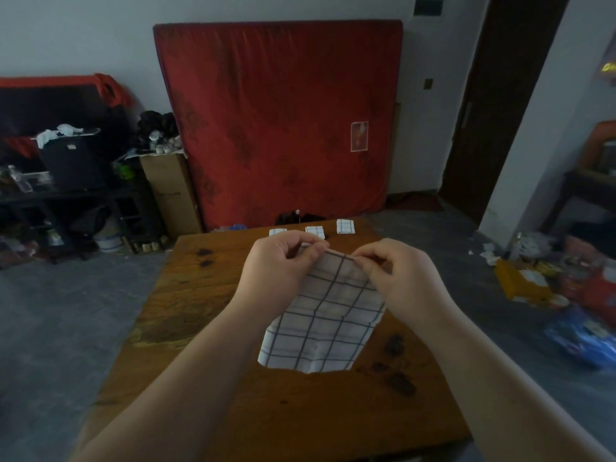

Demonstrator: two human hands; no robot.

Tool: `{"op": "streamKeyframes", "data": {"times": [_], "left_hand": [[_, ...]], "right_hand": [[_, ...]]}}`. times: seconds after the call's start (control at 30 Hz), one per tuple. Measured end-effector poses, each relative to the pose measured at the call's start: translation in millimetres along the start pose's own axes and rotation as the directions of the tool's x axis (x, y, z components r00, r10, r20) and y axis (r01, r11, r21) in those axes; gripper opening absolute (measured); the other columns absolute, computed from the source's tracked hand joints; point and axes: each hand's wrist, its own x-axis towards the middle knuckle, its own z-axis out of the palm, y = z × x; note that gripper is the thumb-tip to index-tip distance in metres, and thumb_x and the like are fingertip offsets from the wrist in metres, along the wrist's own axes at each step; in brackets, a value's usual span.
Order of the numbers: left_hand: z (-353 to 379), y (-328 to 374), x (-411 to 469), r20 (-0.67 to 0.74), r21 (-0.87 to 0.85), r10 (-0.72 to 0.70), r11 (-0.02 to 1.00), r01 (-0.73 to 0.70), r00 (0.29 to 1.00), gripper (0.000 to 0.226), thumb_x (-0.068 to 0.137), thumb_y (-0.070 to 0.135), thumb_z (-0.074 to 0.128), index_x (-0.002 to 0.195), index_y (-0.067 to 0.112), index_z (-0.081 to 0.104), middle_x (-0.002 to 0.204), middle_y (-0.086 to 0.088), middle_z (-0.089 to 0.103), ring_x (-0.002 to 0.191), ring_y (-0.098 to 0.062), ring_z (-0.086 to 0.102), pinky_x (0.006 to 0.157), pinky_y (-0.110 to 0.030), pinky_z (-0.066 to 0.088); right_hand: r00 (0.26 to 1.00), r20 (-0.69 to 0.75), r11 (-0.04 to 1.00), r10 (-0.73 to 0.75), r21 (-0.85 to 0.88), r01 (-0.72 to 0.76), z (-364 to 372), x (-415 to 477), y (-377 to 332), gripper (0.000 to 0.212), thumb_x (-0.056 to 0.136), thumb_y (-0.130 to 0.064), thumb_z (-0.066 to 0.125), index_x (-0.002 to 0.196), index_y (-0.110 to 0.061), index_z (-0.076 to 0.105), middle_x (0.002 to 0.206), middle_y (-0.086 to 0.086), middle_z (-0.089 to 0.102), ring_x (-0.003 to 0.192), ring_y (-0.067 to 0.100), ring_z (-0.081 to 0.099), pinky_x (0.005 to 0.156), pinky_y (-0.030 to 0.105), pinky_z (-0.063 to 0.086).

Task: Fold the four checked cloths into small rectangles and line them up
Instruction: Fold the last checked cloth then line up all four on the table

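Note:
A white cloth with dark checks (325, 321) hangs above the wooden table (206, 295), lifted by its top edge. My left hand (280, 265) pinches the top left corner. My right hand (393, 271) pinches the top right corner, close beside the left. The cloth's lower edge droops near the table top. Three small folded checked cloths lie in a row along the far edge: one at the left (277, 232), one in the middle (315, 231), one at the right (345, 226). My left hand partly hides the left one.
A red mattress (276, 118) leans on the wall behind the table. Dark shelves and a cardboard box (170, 191) stand at the left. Packets and litter (550, 281) lie on the floor at the right. Dark stains (396, 361) mark the table.

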Motion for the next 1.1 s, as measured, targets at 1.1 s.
{"op": "streamKeyframes", "data": {"times": [1.1], "left_hand": [[-19, -5, -15, 0.109, 0.136, -0.025, 0.991, 0.010, 0.994, 0.006, 0.091, 0.034, 0.073, 0.088, 0.035, 0.078, 0.080, 0.019, 0.075, 0.077, 0.006, 0.067, 0.066, -0.013, 0.049]], "right_hand": [[0.988, 0.126, 0.995, -0.094, 0.041, 0.089, 21, -16, -23, 0.020, 0.096, -0.040, 0.065, 0.117, -0.039, 0.062, 0.105, -0.024, 0.062, 0.099, -0.011, 0.056, 0.076, 0.011, 0.044]]}}
